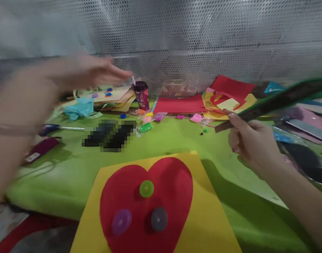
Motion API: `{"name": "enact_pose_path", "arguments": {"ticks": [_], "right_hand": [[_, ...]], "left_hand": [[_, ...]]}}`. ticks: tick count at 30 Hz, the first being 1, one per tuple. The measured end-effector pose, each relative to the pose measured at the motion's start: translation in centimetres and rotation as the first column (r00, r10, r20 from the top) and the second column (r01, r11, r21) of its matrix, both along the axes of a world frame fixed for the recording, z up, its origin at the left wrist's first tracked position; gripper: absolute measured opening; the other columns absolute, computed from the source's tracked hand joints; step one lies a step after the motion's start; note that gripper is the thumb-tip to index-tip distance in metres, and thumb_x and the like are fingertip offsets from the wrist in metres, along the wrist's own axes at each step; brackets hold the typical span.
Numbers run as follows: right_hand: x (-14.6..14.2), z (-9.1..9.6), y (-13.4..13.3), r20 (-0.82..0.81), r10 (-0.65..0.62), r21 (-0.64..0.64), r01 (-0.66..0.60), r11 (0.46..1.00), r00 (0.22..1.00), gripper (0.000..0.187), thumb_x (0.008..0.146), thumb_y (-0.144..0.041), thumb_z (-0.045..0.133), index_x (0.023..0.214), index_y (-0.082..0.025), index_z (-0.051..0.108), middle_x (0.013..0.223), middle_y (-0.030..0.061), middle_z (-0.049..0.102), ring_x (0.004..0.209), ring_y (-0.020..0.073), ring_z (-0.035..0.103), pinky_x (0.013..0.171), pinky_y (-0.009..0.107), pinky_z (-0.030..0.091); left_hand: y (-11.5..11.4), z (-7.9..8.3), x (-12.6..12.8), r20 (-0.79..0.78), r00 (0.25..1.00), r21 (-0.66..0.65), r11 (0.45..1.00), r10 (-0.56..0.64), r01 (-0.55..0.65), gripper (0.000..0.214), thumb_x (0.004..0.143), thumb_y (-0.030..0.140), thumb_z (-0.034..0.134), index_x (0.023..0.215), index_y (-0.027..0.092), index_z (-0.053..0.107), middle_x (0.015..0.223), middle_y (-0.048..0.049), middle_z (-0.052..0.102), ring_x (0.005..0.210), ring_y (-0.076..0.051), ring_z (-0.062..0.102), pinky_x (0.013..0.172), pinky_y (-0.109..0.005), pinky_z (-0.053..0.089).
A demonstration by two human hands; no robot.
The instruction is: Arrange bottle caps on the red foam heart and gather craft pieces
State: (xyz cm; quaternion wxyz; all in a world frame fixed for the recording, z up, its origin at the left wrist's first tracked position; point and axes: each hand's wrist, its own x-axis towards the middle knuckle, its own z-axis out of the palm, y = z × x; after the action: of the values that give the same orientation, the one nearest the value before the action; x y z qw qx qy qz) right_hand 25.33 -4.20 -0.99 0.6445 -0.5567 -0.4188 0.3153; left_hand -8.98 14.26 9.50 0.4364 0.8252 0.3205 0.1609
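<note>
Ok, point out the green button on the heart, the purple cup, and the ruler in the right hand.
green button (146,188), head view, on the middle of its disc.
purple cup (141,94), head view, on its side wall.
ruler (279,100), head view, mid-length, past the right hand (249,140).

The right hand (251,144) grips a long dark green ruler (276,102) by its near end, holding it tilted up to the right above the green table (66,175). The left hand (89,72), blurred, reaches out flat toward a purple cup (141,93) near the mesh wall (203,35). In front lies a yellow sheet (210,218) bearing a red heart (147,207) with a green (146,188), a purple (121,221) and a grey button (159,219).
</note>
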Motion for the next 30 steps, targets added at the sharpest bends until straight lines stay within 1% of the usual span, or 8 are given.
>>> {"name": "enact_pose_path", "arguments": {"ticks": [2, 4, 7, 9, 11, 15, 23, 30], "right_hand": [[-1.0, 0.0, -0.4, 0.027, -0.008, -0.019, 0.009, 1.000, 1.000, 0.031, 0.073, -0.047, 0.075, 0.069, -0.017, 0.065, 0.033, -0.0058, 0.043, 0.024, 0.0079, 0.034, 0.025, 0.019, 0.031], [-2.8, -0.8, -0.9, 0.070, 0.094, -0.058, -0.090, 0.994, 0.993, 0.035, 0.075, -0.046, 0.073, 0.055, -0.018, 0.062, 0.043, 0.0001, 0.054, 0.031, 0.0099, 0.045, 0.035, 0.022, 0.045], [-5.5, -3.1, -1.3, 0.125, 0.411, -0.112, -0.399, 0.910, 0.903, 0.028, 0.078, -0.046, 0.067, 0.067, -0.020, 0.068, 0.069, 0.0054, 0.068, 0.059, 0.0171, 0.065, 0.063, 0.029, 0.057], [-6.5, -4.7, -1.2, 0.114, 0.476, -0.116, -0.464, 0.878, 0.872, 0.027, 0.075, -0.042, 0.068, 0.094, -0.023, 0.069, 0.072, 0.0026, 0.068, 0.069, 0.0200, 0.067, 0.071, 0.033, 0.057], [-6.5, -5.8, -0.9, 0.096, 0.481, -0.125, -0.468, 0.875, 0.872, 0.034, 0.075, -0.040, 0.067, 0.104, -0.024, 0.065, 0.069, 0.0008, 0.067, 0.071, 0.0209, 0.068, 0.073, 0.035, 0.057], [-5.6, -6.4, -0.3, 0.087, 0.474, -0.135, -0.461, 0.877, 0.876, 0.030, 0.075, -0.041, 0.060, 0.100, -0.024, 0.061, 0.073, 0.0010, 0.067, 0.077, 0.0221, 0.069, 0.076, 0.035, 0.057], [-4.8, -5.1, 0.3, 0.201, 0.374, -0.228, -0.329, 0.917, 0.905, 0.017, 0.075, -0.035, 0.060, 0.088, -0.025, 0.062, 0.062, -0.0011, 0.065, 0.070, 0.0211, 0.068, 0.070, 0.029, 0.056], [-4.7, -5.0, 0.5, 0.208, 0.353, -0.222, -0.308, 0.925, 0.912, 0.022, 0.077, -0.039, 0.057, 0.092, -0.023, 0.058, 0.061, -0.0014, 0.064, 0.073, 0.0211, 0.069, 0.075, 0.030, 0.055]], "left_hand": [[1.3, 0.7, -3.5, -0.005, 0.988, 0.146, 0.978, 0.153, -0.151, 0.041, 0.093, 0.045, 0.041, 0.080, 0.025, 0.075, 0.087, 0.0080, 0.074, 0.123, -0.021, 0.052, 0.096, -0.024, 0.040], [-0.2, -1.7, -4.2, -0.059, 0.984, 0.219, 0.964, 0.166, -0.150, 0.035, 0.094, 0.042, 0.042, 0.101, 0.028, 0.073, 0.104, 0.0077, 0.073, 0.118, -0.021, 0.057, 0.101, -0.029, 0.040], [-4.8, -8.6, -1.0, -0.226, 0.943, 0.124, 0.953, -0.243, 0.275, 0.033, 0.083, 0.034, 0.065, 0.116, 0.033, 0.067, 0.133, 0.0048, 0.059, 0.138, -0.024, 0.034, 0.113, -0.037, 0.026], [-7.0, -12.5, 1.7, -0.260, 0.894, 0.047, 0.920, -0.366, 0.390, 0.040, 0.079, 0.033, 0.071, 0.118, 0.035, 0.065, 0.136, 0.0035, 0.056, 0.142, -0.024, 0.026, 0.113, -0.037, 0.026], [-7.8, -14.6, 3.5, -0.214, 0.873, 0.004, 0.893, -0.438, 0.450, 0.033, 0.089, 0.035, 0.058, 0.121, 0.031, 0.064, 0.139, -0.0003, 0.053, 0.144, -0.022, 0.022, 0.115, -0.040, 0.022], [-7.3, -14.9, 4.7, -0.154, 0.862, 0.005, 0.872, -0.483, 0.490, 0.035, 0.097, 0.040, 0.042, 0.122, 0.027, 0.064, 0.140, -0.0027, 0.053, 0.143, -0.019, 0.023, 0.115, -0.037, 0.020], [-6.3, -14.6, 5.7, -0.200, 0.883, -0.119, 0.905, -0.425, 0.409, 0.041, 0.096, 0.049, 0.039, 0.124, 0.029, 0.062, 0.145, -0.0016, 0.046, 0.142, -0.020, 0.027, 0.112, -0.033, 0.025], [-5.9, -14.5, 6.6, -0.199, 0.891, -0.113, 0.913, -0.408, 0.393, 0.042, 0.095, 0.049, 0.040, 0.124, 0.029, 0.062, 0.144, -0.0018, 0.048, 0.140, -0.020, 0.032, 0.111, -0.032, 0.026]]}}
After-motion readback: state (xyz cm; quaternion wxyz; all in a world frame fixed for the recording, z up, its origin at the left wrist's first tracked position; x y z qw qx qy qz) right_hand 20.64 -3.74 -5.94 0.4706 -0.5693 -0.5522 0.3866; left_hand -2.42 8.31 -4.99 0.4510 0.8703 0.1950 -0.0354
